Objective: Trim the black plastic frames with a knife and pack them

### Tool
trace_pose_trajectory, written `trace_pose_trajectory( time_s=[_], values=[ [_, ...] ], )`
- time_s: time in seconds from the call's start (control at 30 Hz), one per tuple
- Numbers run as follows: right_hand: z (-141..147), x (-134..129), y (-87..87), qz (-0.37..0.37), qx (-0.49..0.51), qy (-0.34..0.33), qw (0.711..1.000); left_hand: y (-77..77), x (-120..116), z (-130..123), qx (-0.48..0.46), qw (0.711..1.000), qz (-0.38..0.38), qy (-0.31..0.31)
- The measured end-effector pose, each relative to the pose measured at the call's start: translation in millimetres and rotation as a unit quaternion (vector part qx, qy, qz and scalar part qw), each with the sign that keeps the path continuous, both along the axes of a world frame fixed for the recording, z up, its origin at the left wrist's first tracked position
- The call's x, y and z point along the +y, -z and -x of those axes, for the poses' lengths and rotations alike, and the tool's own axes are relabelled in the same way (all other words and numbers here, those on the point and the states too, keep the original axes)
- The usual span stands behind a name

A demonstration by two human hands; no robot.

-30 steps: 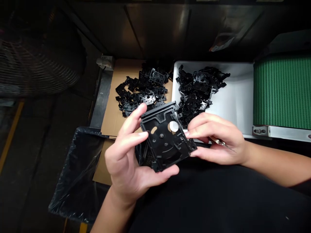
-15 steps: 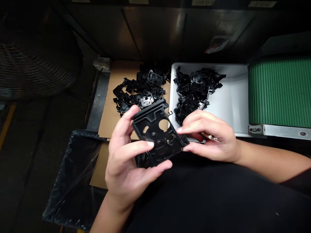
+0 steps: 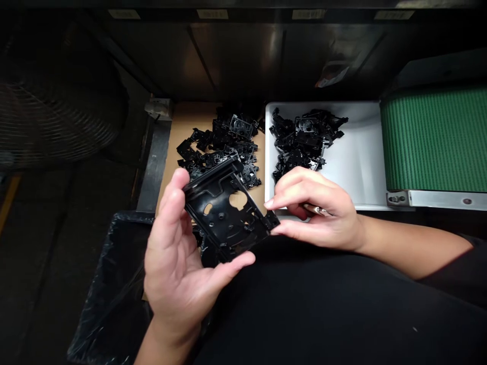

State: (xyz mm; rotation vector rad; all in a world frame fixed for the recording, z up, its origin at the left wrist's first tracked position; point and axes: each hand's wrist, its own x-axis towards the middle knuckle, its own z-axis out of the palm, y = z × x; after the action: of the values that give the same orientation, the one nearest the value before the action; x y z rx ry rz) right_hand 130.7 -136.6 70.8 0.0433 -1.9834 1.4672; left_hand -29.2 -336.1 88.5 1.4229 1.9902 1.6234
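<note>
A black plastic frame [image 3: 228,228] with a round cutout and an oval slot is held tilted in front of me. My left hand [image 3: 182,268] cradles it from the left, fingers behind its far-left edge and thumb along its lower edge. At the right corner, my right hand [image 3: 315,208] pinches the frame between thumb and index finger. Tucked in that same hand is a slim metallic tool [image 3: 316,209]; its tip is hidden by the fingers. Below the frame, more dark parts show partly behind my left hand.
Similar black parts [image 3: 236,126] are heaped on cardboard [image 3: 190,116] behind the frame. A white tray [image 3: 365,152] holds another heap [image 3: 304,137]. At right is a green conveyor belt [image 3: 437,142]; at left, a bin lined with black plastic [image 3: 110,284] and a large fan [image 3: 57,116].
Both hands and the frame have shifted left in view. My left index finger has lifted off the frame's face to its far-left edge. The right hand still pinches the corner.
</note>
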Motion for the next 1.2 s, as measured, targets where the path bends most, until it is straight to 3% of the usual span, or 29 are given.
trace_pose_trajectory(
  time_s=[0.67,1.2],
  values=[
    [36.4,-26.8,3.1,0.042,0.031,-0.052,0.997,-4.9,-41.0,9.0,-0.023,0.996,0.018,-0.09],
    [56.1,-50.8,-2.2,0.063,0.024,-0.089,0.994,-9.8,-69.9,15.1,-0.012,0.993,-0.001,-0.121]
  ],
)
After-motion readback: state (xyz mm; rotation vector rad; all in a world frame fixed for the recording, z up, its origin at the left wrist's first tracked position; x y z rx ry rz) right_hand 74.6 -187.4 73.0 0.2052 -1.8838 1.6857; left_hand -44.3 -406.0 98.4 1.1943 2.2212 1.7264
